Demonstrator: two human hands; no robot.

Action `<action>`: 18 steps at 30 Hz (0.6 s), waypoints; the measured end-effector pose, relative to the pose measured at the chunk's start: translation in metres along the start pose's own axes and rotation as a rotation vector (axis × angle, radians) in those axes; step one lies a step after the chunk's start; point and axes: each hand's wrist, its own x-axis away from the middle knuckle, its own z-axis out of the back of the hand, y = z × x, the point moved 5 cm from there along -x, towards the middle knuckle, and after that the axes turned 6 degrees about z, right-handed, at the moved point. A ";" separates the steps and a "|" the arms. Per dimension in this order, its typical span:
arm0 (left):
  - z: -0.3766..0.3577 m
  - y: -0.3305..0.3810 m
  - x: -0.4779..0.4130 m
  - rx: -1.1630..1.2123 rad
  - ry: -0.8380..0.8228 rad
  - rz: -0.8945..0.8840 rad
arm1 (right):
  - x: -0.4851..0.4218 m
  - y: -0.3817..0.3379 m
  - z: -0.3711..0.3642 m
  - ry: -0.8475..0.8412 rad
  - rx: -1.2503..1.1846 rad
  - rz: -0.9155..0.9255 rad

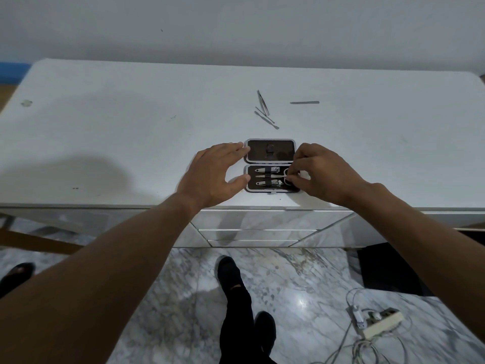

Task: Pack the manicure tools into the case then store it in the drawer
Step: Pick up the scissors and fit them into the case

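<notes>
A small dark case (270, 151) lies open near the front edge of the white tabletop (131, 122). Its near half holds two nail clippers (273, 169) and a pair of scissors (273, 176) under an elastic strap. My left hand (212, 174) rests open against the case's left side, fingers on the lid's corner and thumb at the near half. My right hand (317, 172) pinches the scissors' handle rings at the case's right end. Further back lie tweezers (263, 102), two thin metal tools (266, 119) and a nail file (304, 102).
Drawers (252, 233) sit shut in the front of the cabinet below the case. On the marble floor are my feet (231, 274), a power strip (378, 324) with cables at the right, and a dark object (388, 269) under the table's right side.
</notes>
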 end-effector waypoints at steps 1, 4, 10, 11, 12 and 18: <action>-0.001 0.000 0.000 -0.003 -0.005 -0.004 | -0.001 -0.001 -0.001 -0.004 -0.004 -0.001; -0.002 -0.001 0.000 -0.012 -0.014 -0.009 | -0.002 -0.001 -0.001 -0.007 -0.011 -0.004; -0.002 -0.002 0.000 -0.035 -0.021 -0.001 | -0.004 -0.002 -0.001 -0.001 -0.022 -0.001; -0.002 -0.002 0.000 -0.036 -0.021 -0.002 | -0.004 -0.002 -0.001 0.002 -0.025 -0.001; -0.002 -0.003 0.000 -0.036 -0.021 -0.002 | -0.004 -0.003 -0.001 0.004 -0.029 -0.002; -0.002 -0.003 0.000 -0.038 -0.016 -0.001 | -0.004 -0.001 -0.002 0.004 -0.033 0.009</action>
